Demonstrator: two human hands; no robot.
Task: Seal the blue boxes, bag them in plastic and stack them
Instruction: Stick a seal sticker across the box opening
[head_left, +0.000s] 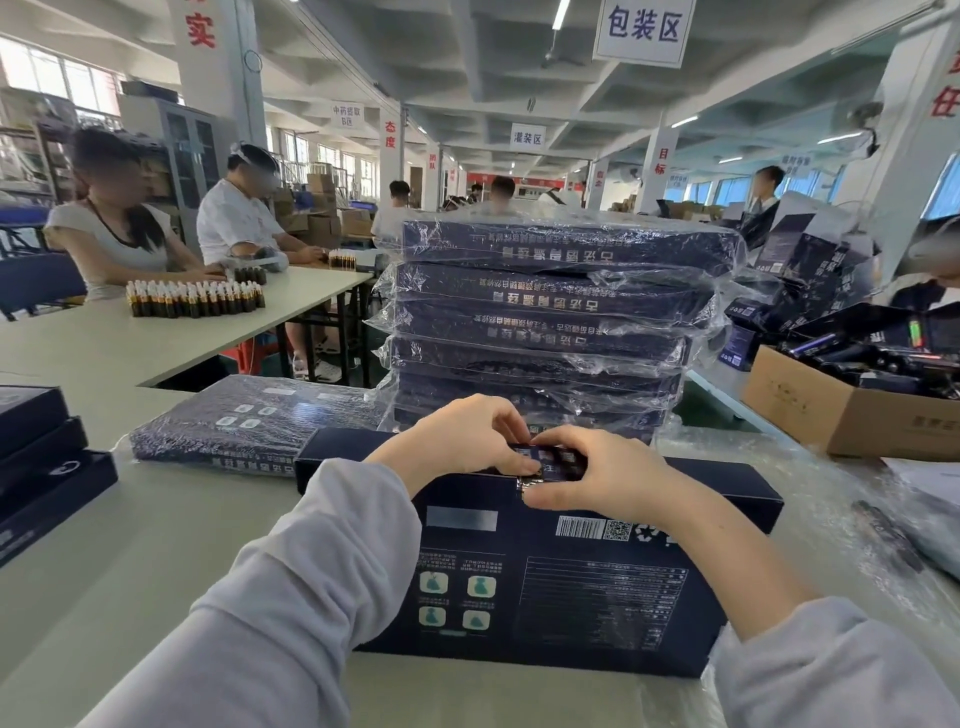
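A dark blue box (561, 582) lies flat on the table in front of me, its printed back face up with a barcode and a QR code. At its far edge my left hand (462, 441) and my right hand (602, 478) meet, fingers curled, pinching a small dark sticker (556, 460) over the flap seam. Just behind stands a tall stack of bagged blue boxes (550, 322) in clear plastic. One more bagged blue box (249, 421) lies flat to the left of the stack.
Unbagged dark boxes (41, 457) are piled at the left edge. An open cardboard carton (831, 410) with dark items sits at the right, loose plastic bags (841, 509) beside it. Rows of small bottles (195, 299) stand on the neighbouring table where people sit.
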